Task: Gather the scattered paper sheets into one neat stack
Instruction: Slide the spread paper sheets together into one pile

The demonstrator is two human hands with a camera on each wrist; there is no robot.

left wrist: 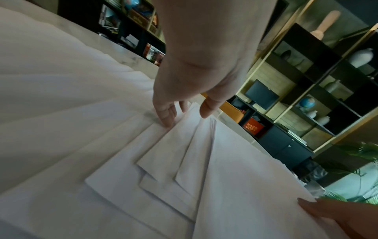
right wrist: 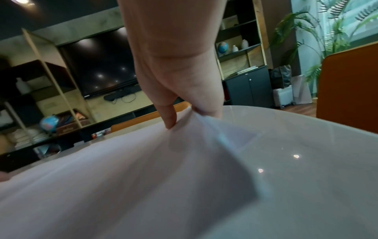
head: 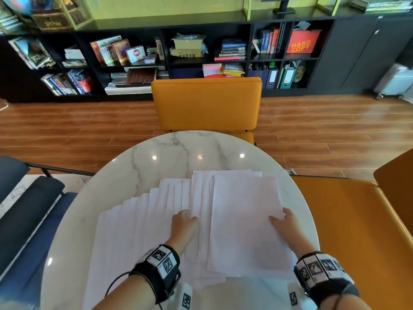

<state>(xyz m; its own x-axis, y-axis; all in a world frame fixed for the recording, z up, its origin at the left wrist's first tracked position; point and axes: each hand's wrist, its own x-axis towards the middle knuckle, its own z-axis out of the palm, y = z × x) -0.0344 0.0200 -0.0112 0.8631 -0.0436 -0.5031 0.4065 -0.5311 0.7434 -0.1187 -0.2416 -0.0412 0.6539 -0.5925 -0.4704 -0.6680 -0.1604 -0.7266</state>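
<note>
Gleaming under three ceiling-light reflections, the round white marble table with its grey veins carries the whole job: the paper sheets lie fanned across its near half, overlapping like a spread deck from the left edge toward the middle, with a squarer pile on the right side whose edges are only roughly aligned. The person's left hand rests on the fan just left of that pile; from the left wrist view its fingers reach down nearly straight and a little apart, tips pressing on sheet edges, thumb held clear above the paper. The right hand is at the pile's right edge, thumb on top and the other fingers under the lifted edge, pinching the upper sheets so that they rise off the glossy tabletop. Both wrists wear black bands with printed square markers. Around the table stand an orange chair on the far side, another orange seat to the right, and a dark blue chair to the left, all on a reddish wood-plank floor. Along the far wall runs a low black bookcase crowded with books, boxes, binders and an orange "HARD COPY" bag. The wrist views add a large dark wall screen, open shelves with pale vases and a small globe, and a leafy green plant by the window.
</note>
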